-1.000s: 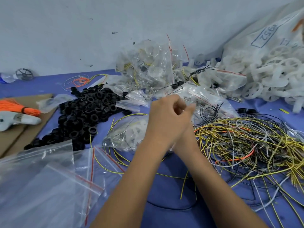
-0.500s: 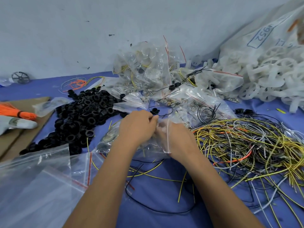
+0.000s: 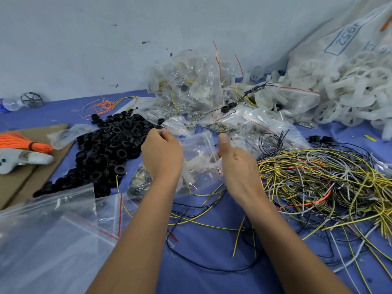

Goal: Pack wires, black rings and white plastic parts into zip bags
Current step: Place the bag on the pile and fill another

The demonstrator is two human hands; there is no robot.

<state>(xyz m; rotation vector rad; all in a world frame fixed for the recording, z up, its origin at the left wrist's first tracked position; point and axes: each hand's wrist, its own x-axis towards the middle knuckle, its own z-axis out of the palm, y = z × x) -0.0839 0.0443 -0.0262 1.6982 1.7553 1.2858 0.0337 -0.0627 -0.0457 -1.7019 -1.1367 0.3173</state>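
Observation:
A clear zip bag (image 3: pixel 199 158) with a white plastic part and wire inside hangs between my hands over the blue table (image 3: pixel 212 279). My left hand (image 3: pixel 163 155) grips its left top edge with curled fingers. My right hand (image 3: pixel 235 164) pinches the right edge, thumb raised. A pile of black rings (image 3: pixel 106 149) lies to the left. Tangled yellow, black and white wires (image 3: pixel 322 181) spread to the right. White plastic parts (image 3: pixel 343 90) are heaped at the back right.
Filled zip bags (image 3: pixel 191 88) are piled at the back centre. Empty zip bags (image 3: pixel 48 240) lie at the front left. Cardboard (image 3: pixel 12 185) with an orange wire bundle (image 3: pixel 19 141) and a grey tool (image 3: pixel 21 160) sits far left. A big white sack (image 3: pixel 339 35) leans on the wall.
My hands have moved apart along the top of the zip bag, left hand going left and right hand going right. The camera view has shifted slightly.

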